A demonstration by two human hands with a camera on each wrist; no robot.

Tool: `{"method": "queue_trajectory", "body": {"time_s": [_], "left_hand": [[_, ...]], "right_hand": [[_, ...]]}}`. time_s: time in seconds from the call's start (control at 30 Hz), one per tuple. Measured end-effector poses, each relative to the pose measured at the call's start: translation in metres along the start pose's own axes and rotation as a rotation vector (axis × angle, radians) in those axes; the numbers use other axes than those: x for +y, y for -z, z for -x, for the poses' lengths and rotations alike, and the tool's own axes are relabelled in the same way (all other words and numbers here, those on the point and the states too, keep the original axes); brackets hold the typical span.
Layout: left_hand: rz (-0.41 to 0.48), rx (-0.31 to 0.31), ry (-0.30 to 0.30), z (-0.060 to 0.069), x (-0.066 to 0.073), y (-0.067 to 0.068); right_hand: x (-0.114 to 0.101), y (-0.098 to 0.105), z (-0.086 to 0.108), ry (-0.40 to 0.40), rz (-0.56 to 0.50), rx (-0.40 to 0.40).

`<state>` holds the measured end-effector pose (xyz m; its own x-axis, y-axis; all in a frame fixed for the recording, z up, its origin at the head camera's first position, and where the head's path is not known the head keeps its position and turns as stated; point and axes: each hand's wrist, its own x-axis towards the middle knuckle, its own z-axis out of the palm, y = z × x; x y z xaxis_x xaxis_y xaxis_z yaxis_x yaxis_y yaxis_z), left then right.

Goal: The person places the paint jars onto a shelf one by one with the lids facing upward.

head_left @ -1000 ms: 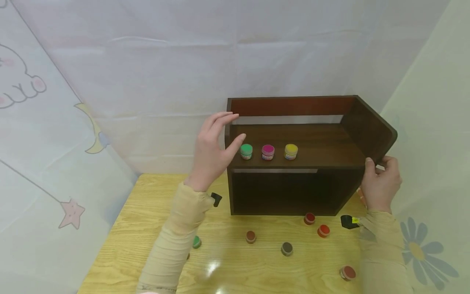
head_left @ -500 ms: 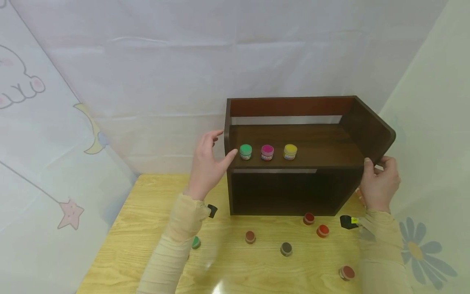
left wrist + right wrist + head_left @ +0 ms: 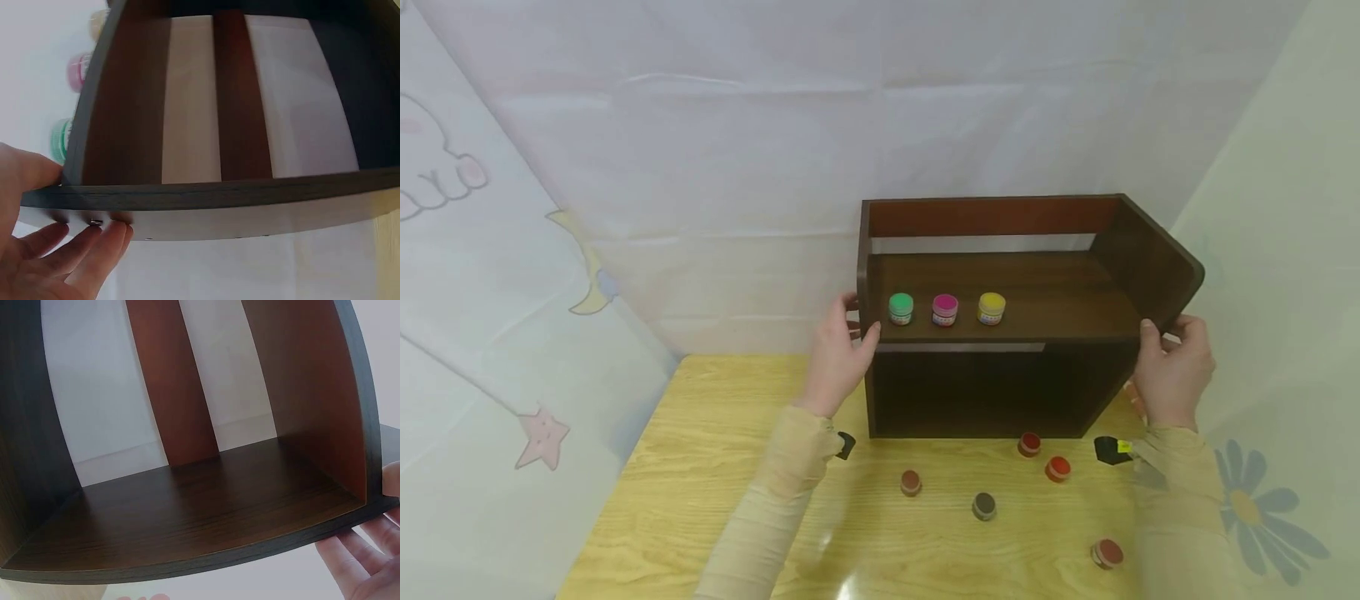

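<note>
A dark brown two-tier wooden shelf (image 3: 1037, 287) stands on the table in the head view. My left hand (image 3: 837, 358) grips its left side panel. The left wrist view shows the thumb at the panel's front edge and the fingers (image 3: 103, 250) against its outer face. At the right side panel, my right hand (image 3: 1176, 375) holds the edge, thumb in front; in the right wrist view its fingers (image 3: 350, 556) press the outside. On the upper board sit three small paint jars: green (image 3: 901, 309), magenta (image 3: 945, 310) and yellow (image 3: 991, 308).
Several more jars lie in front of the shelf on the wood-grain table (image 3: 700, 450): dark red (image 3: 1029, 444), red (image 3: 1057, 469), brown (image 3: 911, 482), black (image 3: 984, 506) and brownish red (image 3: 1107, 553). A pale curtain (image 3: 760, 167) hangs close behind.
My left hand has come down from above the upper board's left end and taken hold of the left side panel. The right hand keeps its grip.
</note>
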<state>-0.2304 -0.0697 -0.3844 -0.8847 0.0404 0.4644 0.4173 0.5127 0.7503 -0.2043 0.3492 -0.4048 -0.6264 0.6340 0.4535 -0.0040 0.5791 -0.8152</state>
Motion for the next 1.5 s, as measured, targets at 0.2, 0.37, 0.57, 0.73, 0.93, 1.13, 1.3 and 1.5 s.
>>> {"method": "queue_trajectory", "body": {"time_s": [0.2,0.37,0.57,0.73,0.93,1.13,1.3,1.5], "left_hand": [[-0.073,0.007,-0.001,-0.002,-0.001,-0.005],[-0.082,0.019,-0.010,-0.003,0.000,-0.004],[-0.095,0.002,-0.017,-0.005,0.002,-0.002],[-0.096,0.004,-0.027,-0.005,0.002,-0.001],[-0.089,0.008,-0.030,-0.007,0.003,0.000],[-0.083,0.011,-0.025,-0.008,0.004,0.002],[-0.083,0.013,-0.023,-0.007,0.004,0.002],[-0.081,0.009,-0.011,-0.006,0.004,0.003]], "right_hand": [[-0.001,0.003,0.002,0.005,0.019,-0.024],[-0.010,0.011,0.006,-0.021,-0.038,-0.059],[-0.021,0.022,0.015,-0.066,-0.041,-0.060],[-0.035,0.026,0.026,-0.005,-0.068,-0.030],[-0.056,0.027,0.044,0.144,-0.105,-0.062],[-0.078,0.024,0.064,0.268,-0.132,-0.134],[-0.090,0.018,0.080,0.279,-0.119,-0.206],[-0.094,0.006,0.096,0.303,-0.115,-0.314]]}}
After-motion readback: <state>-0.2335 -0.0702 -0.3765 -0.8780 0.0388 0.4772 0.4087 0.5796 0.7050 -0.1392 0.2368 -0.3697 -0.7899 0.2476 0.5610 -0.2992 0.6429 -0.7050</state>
